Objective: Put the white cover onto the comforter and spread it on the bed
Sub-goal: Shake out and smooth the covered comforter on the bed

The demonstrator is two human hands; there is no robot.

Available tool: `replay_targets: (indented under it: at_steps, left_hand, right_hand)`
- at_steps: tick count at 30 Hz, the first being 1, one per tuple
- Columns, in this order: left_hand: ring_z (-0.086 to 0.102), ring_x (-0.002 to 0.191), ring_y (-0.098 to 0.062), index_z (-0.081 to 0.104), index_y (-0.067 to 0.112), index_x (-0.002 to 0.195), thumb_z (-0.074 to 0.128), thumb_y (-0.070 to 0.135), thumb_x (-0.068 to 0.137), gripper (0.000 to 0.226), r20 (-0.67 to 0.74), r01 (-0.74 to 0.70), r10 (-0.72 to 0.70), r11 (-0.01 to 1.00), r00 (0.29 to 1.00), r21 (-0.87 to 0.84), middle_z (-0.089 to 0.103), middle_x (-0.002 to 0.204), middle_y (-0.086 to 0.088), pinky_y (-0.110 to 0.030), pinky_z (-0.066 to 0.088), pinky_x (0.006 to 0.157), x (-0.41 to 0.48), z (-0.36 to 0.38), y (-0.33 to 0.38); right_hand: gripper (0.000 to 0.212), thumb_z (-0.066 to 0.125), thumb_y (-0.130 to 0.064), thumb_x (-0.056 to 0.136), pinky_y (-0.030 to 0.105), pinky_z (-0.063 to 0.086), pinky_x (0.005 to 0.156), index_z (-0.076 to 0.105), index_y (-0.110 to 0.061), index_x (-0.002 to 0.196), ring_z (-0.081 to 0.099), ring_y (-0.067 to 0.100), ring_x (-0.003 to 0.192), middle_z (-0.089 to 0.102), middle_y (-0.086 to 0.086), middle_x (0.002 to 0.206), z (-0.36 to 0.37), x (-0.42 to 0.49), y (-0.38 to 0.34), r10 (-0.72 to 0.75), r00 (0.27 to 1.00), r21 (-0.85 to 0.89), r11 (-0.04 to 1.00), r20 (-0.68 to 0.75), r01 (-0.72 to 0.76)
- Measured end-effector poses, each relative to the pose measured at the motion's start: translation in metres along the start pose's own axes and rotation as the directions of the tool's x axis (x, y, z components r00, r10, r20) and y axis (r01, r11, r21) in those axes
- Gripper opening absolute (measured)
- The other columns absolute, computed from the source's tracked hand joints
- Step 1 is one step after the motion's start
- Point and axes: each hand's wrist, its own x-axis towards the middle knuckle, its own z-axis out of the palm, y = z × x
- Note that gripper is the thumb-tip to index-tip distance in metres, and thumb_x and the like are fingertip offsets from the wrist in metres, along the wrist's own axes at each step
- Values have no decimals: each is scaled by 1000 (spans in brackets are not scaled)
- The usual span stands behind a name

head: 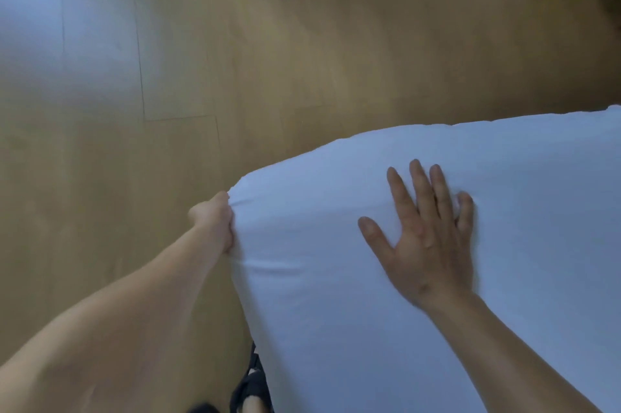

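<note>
The step in hand looks like the last of the spreading: squaring a corner and smoothing the top, with the covering itself seemingly done.

The left hand grips the corner of the white cover. Its fingers curl into the cloth and are mostly hidden by it, and short creases run from that grip toward the right hand. The right hand lies flat, palm down, well inside the edge. Its fingers are straight and a little spread, the thumb stands out to the side, and the little finger dents the surface.

The cover fills the space under and beyond the right fingers and looks padded, so the comforter is probably inside (no seam or opening shows to confirm it). The bed beneath cannot be made out.

Past the left knuckles there is only wooden floor. Below the left forearm a dark sandal shows beside the cover's hanging edge.

The next move probably calls for a steady outward pull on the pinched corner while the flat palm holds the filling in place. The palm would then sweep toward the left fingers to press out the creases between the two hands. Pulling too hard could drag the whole layer off toward the floor.
</note>
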Motion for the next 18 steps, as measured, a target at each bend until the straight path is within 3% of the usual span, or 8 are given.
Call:
replay_targets:
  at_steps: [3, 6, 9, 11, 12, 14, 16, 18]
  left_hand:
    - [54, 91, -24, 57, 8, 93, 57, 25, 96, 17, -114, -47, 54, 997, 992, 66, 58, 100, -3, -31, 42, 86, 12, -5, 0]
    - [54, 97, -30, 58, 5, 108, 49, 28, 100, 26, -110, -164, 208, 936, 972, 312, 58, 109, -8, -37, 45, 95, 17, -5, 1]
    - [52, 118, -39, 50, 1, 126, 42, 28, 101, 37, -47, -185, 300, 695, 953, 695, 56, 128, -18, -45, 43, 103, 11, -1, 15]
    - [39, 132, -37, 43, 3, 134, 43, 28, 99, 43, -26, -174, 352, 525, 936, 833, 46, 139, -20, -46, 35, 109, -6, 14, 31]
    - [33, 137, -34, 41, 4, 137, 43, 30, 98, 47, 22, -211, 376, 468, 926, 858, 41, 144, -18, -44, 30, 111, -18, 29, 39]
    - [32, 139, -30, 44, 8, 139, 41, 38, 97, 52, 289, -441, 409, 347, 865, 828, 41, 146, -15, -42, 27, 111, -49, 67, 53]
    - [44, 130, -31, 58, 12, 125, 38, 44, 95, 48, 612, -697, 341, 259, 714, 669, 52, 138, -15, -40, 35, 105, -91, 110, 67]
    - [50, 124, -29, 60, 14, 121, 37, 42, 102, 41, 803, -817, 186, 254, 567, 518, 57, 133, -10, -34, 38, 97, -134, 145, 75]
  right_hand:
    - [80, 20, -72, 91, 54, 8, 119, 27, -26, 157, 5, 22, 154, 18, 3, 165, -1, 2, -2, -12, 1000, -14, 1000, 14, 12]
    - [79, 22, -70, 92, 53, 7, 119, 28, -25, 156, 6, 24, 154, 19, 5, 165, -4, 8, 2, -6, 1000, 15, 1000, -3, 6]
    - [78, 25, -67, 92, 54, 9, 119, 29, -23, 156, 10, 26, 153, 21, 7, 164, -4, 10, 9, 1, 1000, 39, 999, -18, 0]
    - [77, 26, -66, 93, 56, 12, 119, 31, -22, 155, 12, 27, 153, 22, 8, 164, -4, 8, 10, 8, 999, 59, 998, -32, -6]
    - [76, 26, -66, 93, 56, 13, 118, 32, -21, 155, 14, 28, 153, 23, 9, 164, -5, 7, 9, 10, 999, 71, 997, -41, -7]
    - [75, 26, -64, 94, 57, 13, 118, 34, -20, 155, 16, 27, 152, 24, 8, 163, -7, 9, 9, 29, 998, 95, 995, -63, -23]
    - [73, 28, -62, 95, 57, 11, 118, 35, -20, 153, 18, 27, 152, 26, 9, 162, -10, 15, 15, 113, 990, 119, 988, -90, -102]
    - [73, 27, -62, 94, 57, 8, 118, 35, -20, 153, 16, 28, 152, 26, 9, 163, -14, 23, 30, 259, 961, 114, 962, -98, -248]
